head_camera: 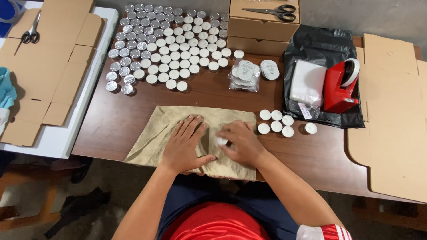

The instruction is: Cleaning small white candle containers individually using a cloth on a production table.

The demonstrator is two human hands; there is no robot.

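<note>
The left hand [187, 144] lies flat and open on the tan paper sheet [151, 140] at the desk's [115, 120] near edge; the right hand [240, 142] pinches a small white tealight [221, 141] over it. Judged light, rigid, dentable: grip its rim; the paper creases easily

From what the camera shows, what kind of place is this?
Probably a small packing workshop: rows of white tealight candles in metal cups, stacked brown cardboard boxes and a red tape dispenser cover the brown wooden table.
</note>
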